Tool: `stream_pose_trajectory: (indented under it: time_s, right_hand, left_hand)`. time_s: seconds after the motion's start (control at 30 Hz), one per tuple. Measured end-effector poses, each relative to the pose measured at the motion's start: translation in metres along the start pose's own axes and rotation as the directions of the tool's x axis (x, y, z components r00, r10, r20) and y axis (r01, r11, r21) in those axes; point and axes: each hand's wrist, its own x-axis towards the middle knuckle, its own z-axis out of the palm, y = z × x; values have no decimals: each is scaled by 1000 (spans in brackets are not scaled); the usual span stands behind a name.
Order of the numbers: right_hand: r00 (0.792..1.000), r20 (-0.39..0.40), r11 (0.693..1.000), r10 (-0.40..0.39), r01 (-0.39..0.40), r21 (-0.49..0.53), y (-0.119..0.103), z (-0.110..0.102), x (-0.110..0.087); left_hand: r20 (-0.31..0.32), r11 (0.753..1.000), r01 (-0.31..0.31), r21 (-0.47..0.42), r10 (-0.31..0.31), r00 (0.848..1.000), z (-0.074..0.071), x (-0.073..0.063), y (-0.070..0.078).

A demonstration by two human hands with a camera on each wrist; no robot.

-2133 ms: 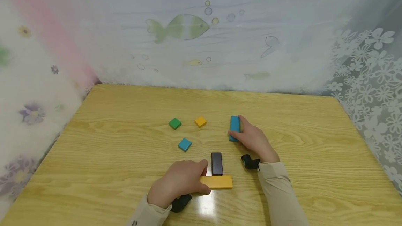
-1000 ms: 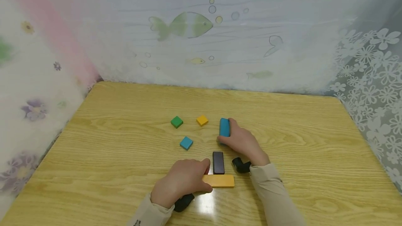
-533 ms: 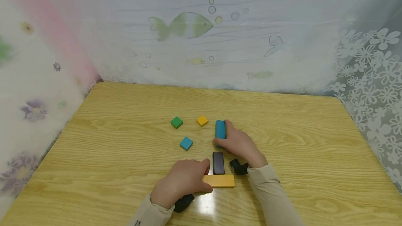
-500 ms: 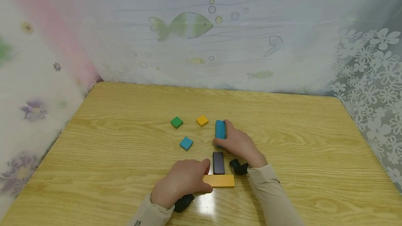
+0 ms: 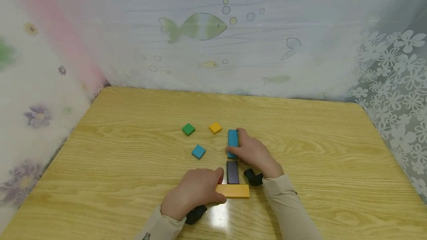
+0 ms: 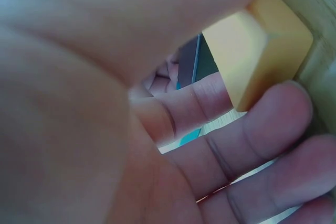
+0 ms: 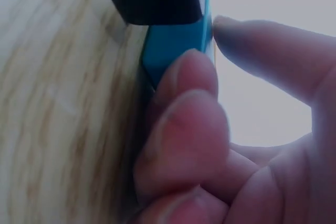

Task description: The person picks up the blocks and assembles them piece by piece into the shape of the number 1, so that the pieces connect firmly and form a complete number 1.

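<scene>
A long yellow block (image 5: 235,191) lies crosswise near the front of the table. My left hand (image 5: 195,188) grips its left end between thumb and fingers; the yellow block (image 6: 252,45) shows at the fingertips in the left wrist view. Behind its middle stands a dark block (image 5: 232,172) pointing away from me, its near end right at the yellow one. Farther back, a blue block (image 5: 232,140) continues the line, close to the dark block's far end. My right hand (image 5: 255,155) holds the blue block from the right, thumb across it; fingertips (image 7: 184,140) press beside it in the right wrist view.
Three small square tiles lie left of the blue block: green (image 5: 188,129), yellow (image 5: 215,127) and blue (image 5: 198,152). Black wrist devices (image 5: 253,177) sit below both wrists. Patterned curtains (image 5: 200,47) border the back and sides of the wooden table (image 5: 133,140).
My right hand has brought the blue block left and toward me, until it lines up behind the dark block. The left hand and yellow block stay in place; the view has shifted slightly.
</scene>
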Motion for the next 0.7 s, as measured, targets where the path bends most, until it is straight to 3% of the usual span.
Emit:
stream_pose_trajectory:
  time_s: [0.2,0.5,0.7]
  right_hand:
    - [999,35,992,-4,-1,126,4,-1,1]
    - [994,91,980,-64,46,195,11,-7,4]
    - [995,91,976,-52,31,217,10,-6,4]
  left_hand:
    - [19,1000,9,-10,-9,1000,1,1,-1]
    - [8,1000,6,-6,-6,1000,0,1,-1]
    - [12,1000,9,-3,-9,1000,-1,1,0]
